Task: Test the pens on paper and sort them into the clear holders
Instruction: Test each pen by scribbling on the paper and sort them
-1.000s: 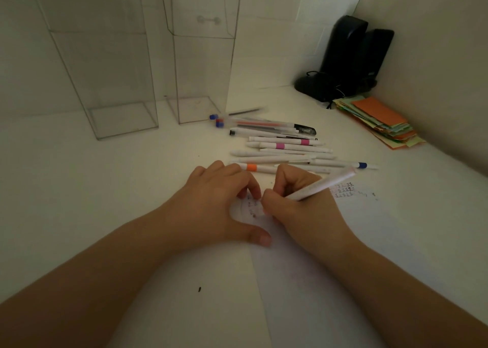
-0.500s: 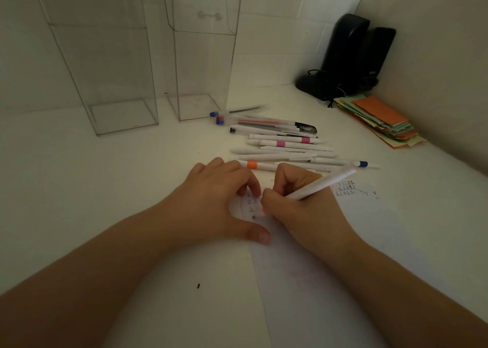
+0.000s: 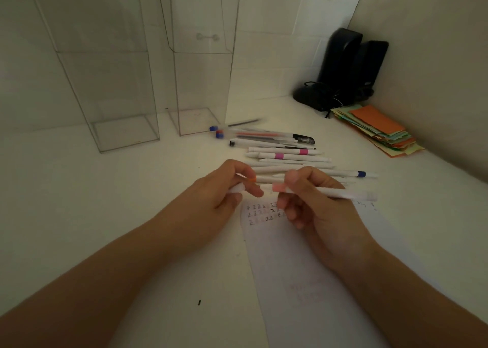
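White desk [image 3: 79, 202] carrying a sheet of paper [image 3: 303, 268] lying directly beneath the grip; loose pens [image 3: 287, 157] lying just beyond the grip; two clear holders [image 3: 126, 133] standing farther beyond-left; stacked coloured paper [image 3: 380, 131] and black speakers [image 3: 343, 70] sitting far beyond-right.

Small written marks on the paper [image 3: 303, 255], at 12 o'clock on the sheet: too small to read, partly covered by the right hand [image 3: 311, 205]. Paper cut off by the bottom edge. Both clear holders [image 3: 126, 88] cut off at the top edge. Cap [image 3: 236, 188] in the left hand [image 3: 219, 189]: mostly hidden by the fingers.
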Motion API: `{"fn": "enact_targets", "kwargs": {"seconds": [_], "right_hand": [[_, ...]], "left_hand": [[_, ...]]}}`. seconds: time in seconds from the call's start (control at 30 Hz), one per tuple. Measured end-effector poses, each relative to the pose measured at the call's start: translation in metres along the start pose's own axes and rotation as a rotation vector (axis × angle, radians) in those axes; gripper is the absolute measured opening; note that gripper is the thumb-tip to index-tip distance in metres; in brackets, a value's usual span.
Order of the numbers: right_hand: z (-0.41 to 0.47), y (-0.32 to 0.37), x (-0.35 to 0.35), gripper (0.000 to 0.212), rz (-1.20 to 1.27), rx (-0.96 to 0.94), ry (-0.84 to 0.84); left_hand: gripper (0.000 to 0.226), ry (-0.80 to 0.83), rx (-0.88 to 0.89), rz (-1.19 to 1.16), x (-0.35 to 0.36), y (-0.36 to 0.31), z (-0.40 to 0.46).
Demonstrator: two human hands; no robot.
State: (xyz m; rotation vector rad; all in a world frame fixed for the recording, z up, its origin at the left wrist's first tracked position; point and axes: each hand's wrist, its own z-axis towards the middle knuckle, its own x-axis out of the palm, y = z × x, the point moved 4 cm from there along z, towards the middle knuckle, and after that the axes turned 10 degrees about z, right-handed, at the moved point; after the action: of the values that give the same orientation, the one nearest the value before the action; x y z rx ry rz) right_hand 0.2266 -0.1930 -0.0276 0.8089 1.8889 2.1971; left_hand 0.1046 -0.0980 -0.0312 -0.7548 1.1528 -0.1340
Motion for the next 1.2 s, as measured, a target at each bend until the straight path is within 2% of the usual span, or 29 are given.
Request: {"fn": "enact_targets", "kwargs": {"seconds": [0.13, 0.3, 0.47, 0.6, 0.73, 0.87, 0.93, 1.0, 1.13, 1.2], "right_hand": [[0.001, 0.000, 0.001, 0.038, 0.077, 0.031, -0.004], [0.000, 0.000, 0.003, 0.038, 0.024, 0.018, 0.005], [0.000, -0.002, 0.000, 0.040, -0.057, -0.006, -0.003], [0.001, -0.004, -0.003, 0.036, -0.078, -0.040, -0.023], [0.000, -0.004, -0.001, 0.035, -0.078, -0.063, -0.007], [0.000, -0.002, -0.002, 0.038, 0.014, -0.071, 0.038], [-0.001, -0.002, -0.001, 0.040, 0.031, -0.057, 0.067], [-0.001, -0.003, 0.000, 0.041, 0.008, -0.048, 0.077], [-0.002, -0.003, 0.003, 0.043, 0.025, -0.083, 0.105], [-0.003, -0.003, 0.004, 0.043, 0.062, -0.086, 0.111]], "left_hand": [[0.030, -0.007, 0.054, 0.006, 0.001, -0.004, -0.002], [0.033, 0.004, 0.040, -0.021, 0.002, -0.005, -0.003], [0.034, -0.012, 0.114, 0.131, 0.003, -0.012, -0.004], [0.021, -0.159, 0.075, 0.270, -0.006, -0.012, -0.003], [0.037, -0.285, 0.150, 0.390, -0.012, -0.011, -0.004], [0.035, -0.214, 0.150, 0.209, -0.007, -0.015, -0.005], [0.024, -0.157, 0.146, 0.098, -0.002, -0.015, -0.005], [0.015, -0.151, 0.164, 0.073, 0.000, -0.016, -0.006], [0.020, -0.196, 0.233, 0.065, -0.001, -0.023, -0.008], [0.015, -0.208, 0.247, 0.046, -0.001, -0.025, -0.009]]}}
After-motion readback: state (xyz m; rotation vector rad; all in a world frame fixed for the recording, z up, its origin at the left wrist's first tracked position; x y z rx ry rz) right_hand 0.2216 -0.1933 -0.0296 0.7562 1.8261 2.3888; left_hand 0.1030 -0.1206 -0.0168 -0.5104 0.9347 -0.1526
